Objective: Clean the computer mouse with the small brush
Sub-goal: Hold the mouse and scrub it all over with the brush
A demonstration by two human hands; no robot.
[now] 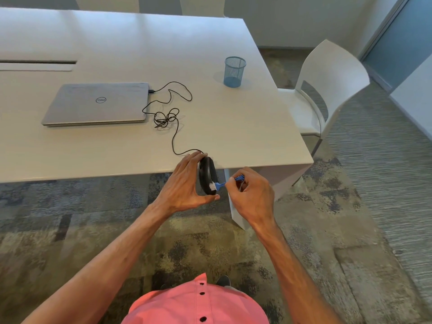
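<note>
Just off the tabletop edge, the black mouse is gripped on edge by the left hand, while the small blue brush, pinched in the right hand, is pressed against it.

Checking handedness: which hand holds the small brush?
The right hand pinches the blue brush; the left hand grips the black computer mouse instead.

black mouse, blue brush, pink shirt, blue mesh cup
</note>
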